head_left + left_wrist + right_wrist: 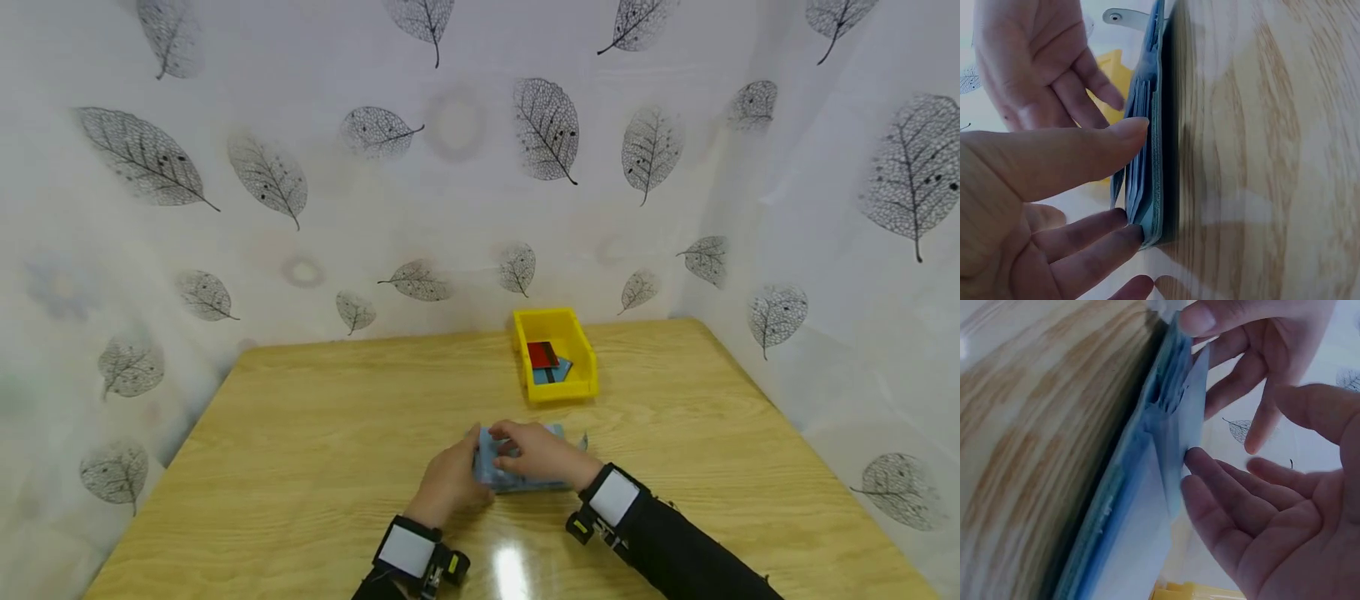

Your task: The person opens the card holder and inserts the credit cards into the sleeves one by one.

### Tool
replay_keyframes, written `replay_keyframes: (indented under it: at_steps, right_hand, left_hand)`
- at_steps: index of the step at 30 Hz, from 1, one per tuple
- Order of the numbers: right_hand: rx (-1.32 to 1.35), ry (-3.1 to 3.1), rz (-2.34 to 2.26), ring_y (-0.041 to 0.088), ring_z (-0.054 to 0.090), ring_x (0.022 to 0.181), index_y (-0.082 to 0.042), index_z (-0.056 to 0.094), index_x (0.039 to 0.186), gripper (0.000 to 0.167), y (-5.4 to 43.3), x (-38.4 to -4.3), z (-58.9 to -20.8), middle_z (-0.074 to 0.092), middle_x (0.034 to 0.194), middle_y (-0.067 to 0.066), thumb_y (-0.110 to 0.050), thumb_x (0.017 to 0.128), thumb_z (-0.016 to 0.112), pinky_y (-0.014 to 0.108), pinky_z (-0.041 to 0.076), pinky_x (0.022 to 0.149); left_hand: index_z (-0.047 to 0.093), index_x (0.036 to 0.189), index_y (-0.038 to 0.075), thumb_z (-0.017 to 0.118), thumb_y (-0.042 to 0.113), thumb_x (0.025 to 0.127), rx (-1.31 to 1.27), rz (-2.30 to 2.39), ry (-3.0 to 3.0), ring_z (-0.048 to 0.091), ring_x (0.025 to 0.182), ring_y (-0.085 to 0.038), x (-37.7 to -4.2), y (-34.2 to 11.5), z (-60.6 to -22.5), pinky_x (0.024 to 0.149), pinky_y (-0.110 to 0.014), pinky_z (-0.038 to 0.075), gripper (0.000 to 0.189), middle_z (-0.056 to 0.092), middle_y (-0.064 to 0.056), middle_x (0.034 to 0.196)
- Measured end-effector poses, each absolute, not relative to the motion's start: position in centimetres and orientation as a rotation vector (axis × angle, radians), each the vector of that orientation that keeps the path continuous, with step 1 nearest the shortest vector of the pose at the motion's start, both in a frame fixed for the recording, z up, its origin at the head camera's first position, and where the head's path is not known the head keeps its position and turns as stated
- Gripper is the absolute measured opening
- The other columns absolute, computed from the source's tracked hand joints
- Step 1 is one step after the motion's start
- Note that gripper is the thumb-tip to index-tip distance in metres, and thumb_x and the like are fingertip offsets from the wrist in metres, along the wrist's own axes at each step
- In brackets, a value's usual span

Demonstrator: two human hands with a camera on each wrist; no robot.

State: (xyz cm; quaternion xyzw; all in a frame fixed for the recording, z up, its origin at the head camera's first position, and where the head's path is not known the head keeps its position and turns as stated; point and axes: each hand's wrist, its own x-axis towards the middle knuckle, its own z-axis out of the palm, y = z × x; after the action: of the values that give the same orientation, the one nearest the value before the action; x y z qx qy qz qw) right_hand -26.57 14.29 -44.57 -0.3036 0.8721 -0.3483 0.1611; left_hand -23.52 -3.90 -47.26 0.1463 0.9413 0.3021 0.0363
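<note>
A blue card wallet (487,468) lies unfolded on the table, its inner sleeves fanned up in a thin stack. My left hand (450,477) grips its left end; in the left wrist view the thumb (1129,134) is on the edges of the sleeves (1139,144) and the fingers are at the wallet's edge. Over the middle is my right hand (538,452), fingers loosely bent. In the right wrist view its fingertips (1192,464) touch a raised pale sleeve (1194,419), with the thumb held apart. A snap strap (1125,19) sticks out at the wallet's far end.
Beyond the wallet, near the table's back edge, stands a yellow bin (564,390). Inside it are a red card (540,356) and a blue card (557,372). Leaf-patterned curtains (465,208) surround the wooden table (322,425) at the back and sides.
</note>
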Motion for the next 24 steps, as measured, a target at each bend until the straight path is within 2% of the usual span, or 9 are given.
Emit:
replay_keyframes:
  at_steps: [3,5,10,15,19,24]
  right_hand:
    - [-0.894,2.504,-0.913,0.027,0.062,0.111,0.001,0.054,0.129,0.039,14.2,-26.5,-44.6,0.062,0.125,0.015,-0.015,0.095,0.063,0.034,0.053,0.086]
    - [-0.894,2.505,-0.888,0.026,0.063,0.110,-0.001,0.057,0.126,0.035,14.1,-26.4,-44.5,0.064,0.121,0.013,-0.015,0.094,0.063,0.033,0.053,0.087]
    - [-0.916,2.508,-0.855,0.025,0.064,0.108,-0.002,0.062,0.120,0.030,14.1,-26.6,-44.3,0.066,0.118,0.012,-0.014,0.093,0.065,0.032,0.053,0.086]
    - [-0.945,2.516,-0.822,0.025,0.065,0.107,-0.002,0.062,0.121,0.031,14.2,-27.2,-44.1,0.066,0.119,0.012,-0.017,0.094,0.064,0.031,0.053,0.085]
    - [-0.914,2.593,-0.826,0.027,0.065,0.103,0.000,0.062,0.120,0.031,15.0,-28.2,-43.5,0.066,0.117,0.014,-0.018,0.095,0.063,0.036,0.054,0.082]
    - [-0.772,2.754,-0.848,0.027,0.065,0.095,0.001,0.066,0.113,0.025,17.4,-30.6,-41.3,0.069,0.106,0.013,-0.016,0.096,0.060,0.038,0.054,0.078]
  left_hand:
    - [0.058,0.129,-0.003,0.091,0.017,0.063,0.503,0.847,2.913,0.061,0.109,-0.036,-23.4,-3.9,-47.2,0.090,-0.049,0.049,0.076,0.064,-0.019,0.121]
    - [0.063,0.124,0.000,0.090,0.019,0.065,0.526,0.796,2.916,0.061,0.110,-0.036,-23.4,-3.9,-47.1,0.091,-0.049,0.049,0.068,0.063,-0.020,0.122]
    - [0.065,0.126,0.005,0.086,0.023,0.071,0.515,0.721,2.911,0.059,0.115,-0.038,-23.5,-3.8,-46.8,0.093,-0.049,0.048,0.061,0.060,-0.021,0.129]
    - [0.068,0.120,0.006,0.081,0.021,0.076,0.511,0.643,2.979,0.062,0.110,-0.037,-23.4,-3.7,-46.9,0.090,-0.048,0.049,0.048,0.063,-0.019,0.125]
    - [0.070,0.117,0.007,0.083,0.022,0.075,0.529,0.612,3.020,0.063,0.109,-0.034,-23.2,-3.6,-47.1,0.089,-0.046,0.050,0.046,0.065,-0.017,0.122]
    - [0.071,0.117,0.008,0.083,0.021,0.074,0.521,0.648,3.019,0.062,0.111,-0.035,-23.2,-3.6,-47.3,0.091,-0.046,0.049,0.047,0.065,-0.017,0.122]
